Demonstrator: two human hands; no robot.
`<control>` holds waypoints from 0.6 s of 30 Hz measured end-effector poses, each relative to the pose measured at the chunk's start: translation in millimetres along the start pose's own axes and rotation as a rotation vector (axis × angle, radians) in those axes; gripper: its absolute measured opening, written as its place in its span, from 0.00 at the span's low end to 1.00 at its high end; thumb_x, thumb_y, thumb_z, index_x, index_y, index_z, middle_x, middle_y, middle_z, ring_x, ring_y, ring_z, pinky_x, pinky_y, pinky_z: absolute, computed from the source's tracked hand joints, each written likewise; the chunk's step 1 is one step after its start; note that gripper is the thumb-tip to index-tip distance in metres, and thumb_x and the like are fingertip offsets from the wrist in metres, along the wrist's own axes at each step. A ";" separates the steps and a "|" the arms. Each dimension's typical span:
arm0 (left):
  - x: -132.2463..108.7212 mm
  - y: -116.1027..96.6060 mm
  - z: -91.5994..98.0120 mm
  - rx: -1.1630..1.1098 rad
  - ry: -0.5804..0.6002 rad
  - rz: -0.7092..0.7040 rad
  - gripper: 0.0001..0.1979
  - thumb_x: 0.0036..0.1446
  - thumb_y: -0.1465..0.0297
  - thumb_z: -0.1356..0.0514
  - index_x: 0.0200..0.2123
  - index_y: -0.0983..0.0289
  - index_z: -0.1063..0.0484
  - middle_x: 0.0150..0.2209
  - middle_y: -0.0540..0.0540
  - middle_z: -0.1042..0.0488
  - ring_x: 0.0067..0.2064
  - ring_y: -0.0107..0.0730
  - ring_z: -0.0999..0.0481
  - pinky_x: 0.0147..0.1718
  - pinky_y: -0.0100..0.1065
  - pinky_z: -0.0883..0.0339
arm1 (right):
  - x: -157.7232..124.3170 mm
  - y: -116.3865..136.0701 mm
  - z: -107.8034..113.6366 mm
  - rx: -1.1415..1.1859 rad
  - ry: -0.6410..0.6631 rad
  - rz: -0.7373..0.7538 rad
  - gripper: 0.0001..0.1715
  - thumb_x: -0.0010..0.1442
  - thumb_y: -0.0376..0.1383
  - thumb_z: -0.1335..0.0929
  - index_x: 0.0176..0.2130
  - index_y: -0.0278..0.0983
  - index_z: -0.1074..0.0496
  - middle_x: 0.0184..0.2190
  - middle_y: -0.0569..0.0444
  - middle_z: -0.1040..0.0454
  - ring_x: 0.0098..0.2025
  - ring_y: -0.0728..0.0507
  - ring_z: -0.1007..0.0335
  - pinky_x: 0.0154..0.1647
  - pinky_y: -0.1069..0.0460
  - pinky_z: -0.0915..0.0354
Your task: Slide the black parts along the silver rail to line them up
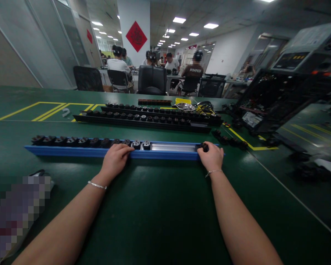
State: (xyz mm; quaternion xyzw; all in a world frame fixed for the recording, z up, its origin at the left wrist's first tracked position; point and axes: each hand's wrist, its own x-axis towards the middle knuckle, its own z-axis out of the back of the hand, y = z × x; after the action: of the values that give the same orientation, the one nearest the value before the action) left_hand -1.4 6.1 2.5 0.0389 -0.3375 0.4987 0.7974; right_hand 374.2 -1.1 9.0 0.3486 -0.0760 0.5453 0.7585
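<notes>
A long blue metal rail [165, 155] lies across the green table in front of me. A row of black socket modules [82, 141] fills its channel from the left end to just past the middle. Further right, the bare silvery channel [173, 147] shows. My left hand [116, 159] is closed on the rail's front edge near the middle, its fingers by the modules. At the rail's right end, my right hand [212, 155] pinches a dark socket module [204, 147] in or just over the channel; the fingers partly hide it.
Behind the rail lie black rails [143, 123] with socket modules, a metal dish [185, 106], a yellow tray [183, 101] and cables [205, 107]. Loose black parts [231, 141] sit right of the rail. A dark open-framed machine [281, 95] stands far right. Several people sit beyond the table.
</notes>
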 end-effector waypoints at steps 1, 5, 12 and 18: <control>0.0 -0.3 0.0 -0.001 -0.002 0.003 0.14 0.58 0.71 0.48 0.40 0.59 0.22 0.39 0.56 0.23 0.42 0.38 0.29 0.45 0.41 0.32 | 0.4 -0.6 -0.4 0.002 0.001 0.001 0.20 0.49 0.40 0.38 0.40 0.36 0.28 0.42 0.45 0.25 0.47 0.37 0.34 0.58 0.37 0.50; -0.8 -0.2 -0.7 0.001 -0.006 0.013 0.14 0.57 0.71 0.48 0.40 0.58 0.22 0.40 0.55 0.23 0.42 0.38 0.29 0.45 0.42 0.32 | 2.2 -4.5 -1.6 0.016 0.006 0.007 0.21 0.49 0.40 0.38 0.41 0.36 0.28 0.41 0.46 0.25 0.45 0.38 0.34 0.57 0.38 0.49; -1.1 0.7 -0.9 0.006 -0.002 -0.007 0.14 0.58 0.71 0.48 0.41 0.60 0.23 0.40 0.56 0.23 0.42 0.39 0.29 0.44 0.42 0.32 | 2.7 -7.8 1.8 -0.028 0.013 0.019 0.19 0.50 0.41 0.38 0.40 0.37 0.28 0.40 0.47 0.26 0.46 0.38 0.35 0.55 0.39 0.48; -0.3 -1.2 -0.2 -0.002 0.001 0.017 0.15 0.57 0.71 0.48 0.40 0.58 0.22 0.39 0.55 0.23 0.42 0.38 0.29 0.45 0.41 0.32 | 3.3 -9.5 1.0 -0.032 -0.015 0.003 0.20 0.49 0.41 0.39 0.40 0.37 0.28 0.40 0.47 0.26 0.45 0.38 0.35 0.56 0.40 0.48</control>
State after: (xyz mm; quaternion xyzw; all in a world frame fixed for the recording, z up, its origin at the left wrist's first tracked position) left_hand -0.4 5.4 2.4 0.0348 -0.3382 0.5052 0.7932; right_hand 384.1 -0.7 7.1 0.3402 -0.0911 0.5426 0.7626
